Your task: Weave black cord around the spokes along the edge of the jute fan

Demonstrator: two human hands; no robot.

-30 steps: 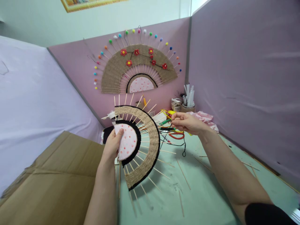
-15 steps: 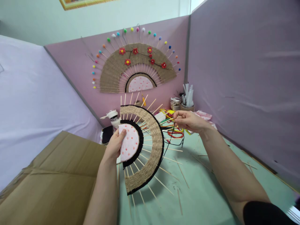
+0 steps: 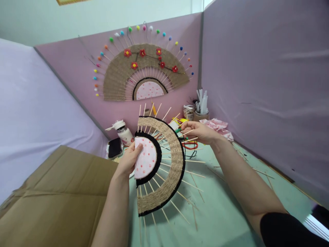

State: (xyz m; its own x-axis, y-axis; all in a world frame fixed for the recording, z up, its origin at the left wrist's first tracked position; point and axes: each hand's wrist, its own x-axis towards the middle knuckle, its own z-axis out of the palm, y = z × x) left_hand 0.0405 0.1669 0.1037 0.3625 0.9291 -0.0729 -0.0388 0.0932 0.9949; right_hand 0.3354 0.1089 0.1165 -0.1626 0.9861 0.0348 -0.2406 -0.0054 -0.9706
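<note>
Left hand (image 3: 129, 158) pinches a coarse-woven semicircular fan (image 3: 177, 154) by its dotted half-disc (image 3: 146, 159); right hand (image 3: 199, 131) curls, contents unclear.

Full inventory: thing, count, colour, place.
Held fan: 1, tan and black, centre
Cord: 1, black, by held fan's right edge
Table: 1, pale green, below
Back panel: 1, pink, behind table
Side panels: 2, purple, left and right
Wall fan: 1, tan, on back panel
Frame edge: 1, gold, top left
Cardboard: 1, brown, left
Bottle: 1, white, back left
Flat object: 1, black, by bottle
Jars: 2, whitish and brown, back right
Strips: several, white, in brown jar
Cloth: 1, pinkish, near jars
Tool clutter: count unclear, mixed colours, behind held fan
Slim tool: 1, orange, below wall fan
Loose sticks: several, pale, on table
Sleeve: 1, black, right
Left hand: 1, bare, gripping held fan
Right hand: 1, bare, by held fan
</note>
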